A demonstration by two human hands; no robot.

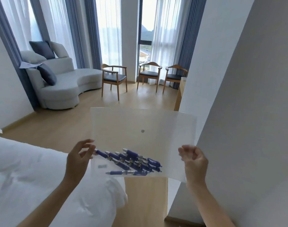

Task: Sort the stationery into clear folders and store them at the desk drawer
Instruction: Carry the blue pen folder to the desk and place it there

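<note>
A clear folder (143, 141) is held up at lower centre of the frame, above the wooden floor (58, 128). A cluster of blue pens (131, 163) lies along its lower edge. The left hand (79, 158) pinches its left edge; the right hand (194, 163) grips its right edge. A white bed (33, 177) fills the lower left, a sofa (61, 79) the upper left.

Two bare forearms, no sleeves.

Both bare forearms raised forward, left hand (79, 157) and right hand (194, 158) level, fingers curled inward, pinching.
</note>
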